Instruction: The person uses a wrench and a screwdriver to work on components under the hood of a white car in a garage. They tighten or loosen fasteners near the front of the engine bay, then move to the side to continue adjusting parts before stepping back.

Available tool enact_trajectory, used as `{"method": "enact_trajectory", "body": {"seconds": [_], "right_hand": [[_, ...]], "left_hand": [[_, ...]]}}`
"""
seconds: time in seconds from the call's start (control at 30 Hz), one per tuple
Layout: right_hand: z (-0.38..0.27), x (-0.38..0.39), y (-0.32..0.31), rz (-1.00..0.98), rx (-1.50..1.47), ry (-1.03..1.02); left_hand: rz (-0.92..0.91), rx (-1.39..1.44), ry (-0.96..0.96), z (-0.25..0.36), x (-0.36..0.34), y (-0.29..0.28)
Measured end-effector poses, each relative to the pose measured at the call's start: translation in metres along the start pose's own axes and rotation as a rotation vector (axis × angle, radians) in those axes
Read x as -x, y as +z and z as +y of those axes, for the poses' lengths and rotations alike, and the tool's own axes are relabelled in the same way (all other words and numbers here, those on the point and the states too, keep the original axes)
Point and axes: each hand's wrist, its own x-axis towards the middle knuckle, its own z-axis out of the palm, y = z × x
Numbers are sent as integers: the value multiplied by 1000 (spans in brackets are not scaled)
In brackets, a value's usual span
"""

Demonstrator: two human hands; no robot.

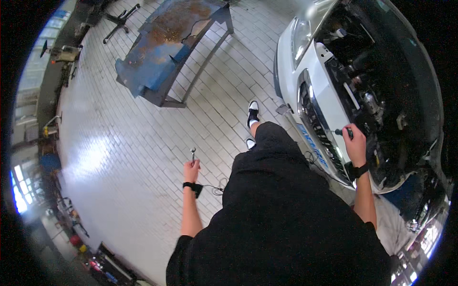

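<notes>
My left hand (192, 170) is closed around a small metal wrench (193, 151), whose head sticks up above the fist. It is held out over the tiled floor, apart from anything else. On the other side, my right hand (354, 143) grips a screwdriver by its dark handle (338, 132). The thin shaft points left over the white front panel (329, 107) of a car; whether the tip touches the panel I cannot tell. Beneath the raised hood (415, 71), the engine bay (367, 90) lies just beyond this hand.
A metal workbench (152, 71) with a worn blue, rust-stained top stands ahead to the left. Behind it is a black wheeled base (119, 21). Cables (217, 188) hang by my waist. Shelves and equipment (71, 214) line the left wall.
</notes>
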Motion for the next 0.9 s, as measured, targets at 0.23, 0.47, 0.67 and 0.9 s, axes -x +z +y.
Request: {"method": "enact_trajectory", "body": {"seconds": [0.23,0.47,0.67,0.9], "right_hand": [[-45,-96,81,39,-225,56],[-67,-201,102,108,-313,153],[-68,-242,100,313,-257,219],[-76,-258,111,414,-215,509]], "left_hand": [[224,328,-294,10,-72,16],[147,196,-251,59,-132,-45],[40,144,-428,141,-223,-37],[-242,109,-394,223,-412,-29]]}}
